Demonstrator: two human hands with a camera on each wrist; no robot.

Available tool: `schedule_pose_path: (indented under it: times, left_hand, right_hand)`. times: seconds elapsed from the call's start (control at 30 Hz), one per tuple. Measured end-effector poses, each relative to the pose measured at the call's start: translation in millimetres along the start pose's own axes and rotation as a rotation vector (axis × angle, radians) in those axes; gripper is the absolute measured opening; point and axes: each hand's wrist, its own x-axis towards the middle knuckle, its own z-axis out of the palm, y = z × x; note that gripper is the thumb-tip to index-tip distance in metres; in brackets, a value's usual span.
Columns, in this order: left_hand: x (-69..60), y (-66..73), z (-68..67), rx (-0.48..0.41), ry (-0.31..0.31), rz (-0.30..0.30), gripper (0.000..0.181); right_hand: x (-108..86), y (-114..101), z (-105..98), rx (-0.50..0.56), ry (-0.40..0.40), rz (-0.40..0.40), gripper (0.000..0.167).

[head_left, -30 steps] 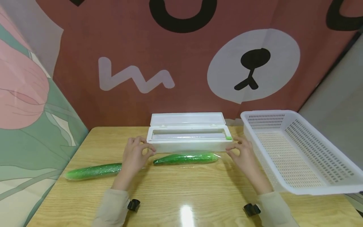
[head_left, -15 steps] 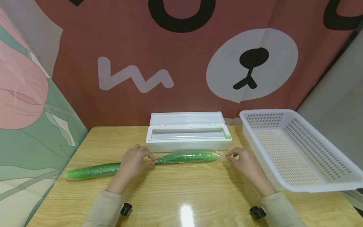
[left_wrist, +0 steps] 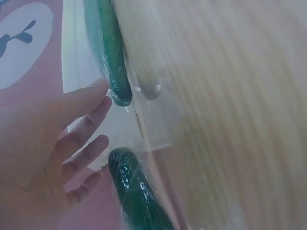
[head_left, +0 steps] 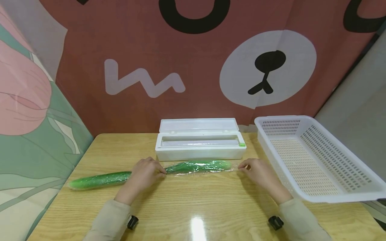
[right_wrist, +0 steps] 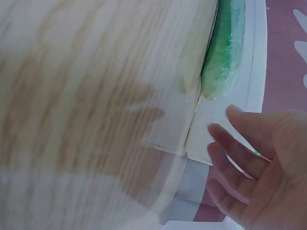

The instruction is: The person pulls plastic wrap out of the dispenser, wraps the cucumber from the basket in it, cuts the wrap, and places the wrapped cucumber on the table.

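A cucumber [head_left: 200, 165] in clear plastic wrap [head_left: 181, 173] lies in front of a white wrap dispenser [head_left: 200, 154]. At its dark left end, my left hand [head_left: 146, 174] pinches the wrap between thumb and index finger; the other fingers spread loosely in the left wrist view. My right hand [head_left: 257, 172] has thumb and index finger at the wrap's tail beyond the pale right end, pinching it in the head view. A second wrapped cucumber [head_left: 101, 180] lies to the left, its near end [left_wrist: 134, 187] just below my left fingers.
The dispenser's lid [head_left: 199, 125] stands raised, with a film roll [head_left: 200, 143] inside and a green slider [head_left: 242, 145] at the right. A white slotted basket [head_left: 297, 187] stands on the right of the wooden table [head_left: 169, 214]. A printed curtain [head_left: 199, 93] hangs behind.
Both hands have come down from the dispenser's front corners to the ends of the middle cucumber. Its wrap now looks more crinkled and spreads further around it. The left cucumber has stayed put.
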Motion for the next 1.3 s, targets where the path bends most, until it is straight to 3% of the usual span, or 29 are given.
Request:
schedule_pose_path:
  times: [0.17, 0.4, 0.67, 0.83, 0.97, 1.2, 1.3]
  left_hand:
    - [0.3, 1.2, 2.8, -0.008, -0.007, -0.006, 0.008]
    - [-1.5, 4.2, 1.1, -0.003, -0.005, -0.049, 0.008]
    - [-8.9, 2.6, -6.6, -0.03, 0.034, -0.116, 0.02]
    - [-8.7, 0.9, -10.9, -0.036, 0.078, -0.135, 0.02]
    - [-2.1, 0.8, -11.4, -0.034, 0.059, -0.141, 0.021]
    - [13.5, 0.2, -5.3, -0.058, -0.039, -0.167, 0.028]
    - [17.6, -0.2, -0.3, -0.054, -0.062, -0.167, 0.031]
  right_hand:
    - [1.1, 3.1, 3.9, 0.011, -0.015, -0.001, 0.009]
    - [1.9, 7.8, 3.6, 0.141, 0.057, 0.016, 0.013]
    - [3.8, 1.3, 0.3, 0.097, 0.151, 0.033, 0.01]
    - [8.1, -7.1, -0.6, 0.076, 0.181, 0.001, 0.013]
    - [14.3, -12.6, 1.0, 0.076, 0.139, -0.026, 0.017]
    - [26.9, -16.4, 7.5, 0.088, -0.078, 0.026, 0.022]
    - [29.3, -16.3, 11.9, 0.097, -0.118, 0.007, 0.025]
